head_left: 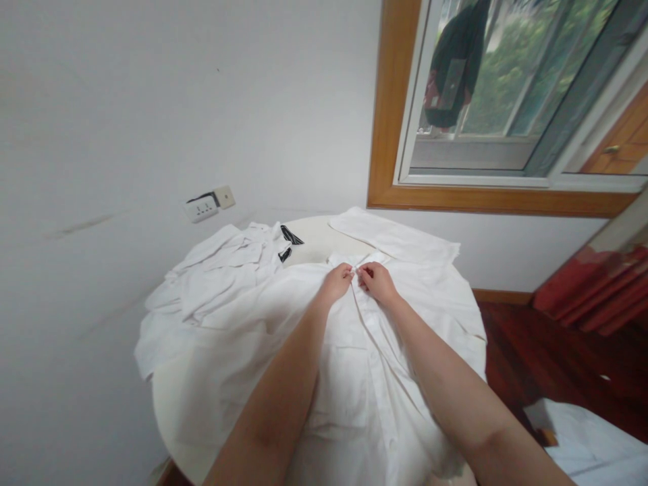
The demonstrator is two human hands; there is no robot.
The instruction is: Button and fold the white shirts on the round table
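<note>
A white button-front shirt (344,378) lies spread over a round cream table (314,236), its collar end away from me and its front placket running toward me. My left hand (338,282) pinches the fabric at the top of the placket, near the collar. Close beside it on the right, my right hand (375,281) also pinches the shirt's front edge, fingertips almost meeting the left ones. Whatever small detail sits between the fingertips is too tiny to make out. Below the hands the two front edges run downward, with a gap between them.
Crumpled white garments (217,270) with black striped patches cover the table's left side. A folded white cloth piece (395,236) lies at the back right. Behind are a wall with a socket (202,208) and a wood-framed window (385,135). White fabric (587,439) sits lower right.
</note>
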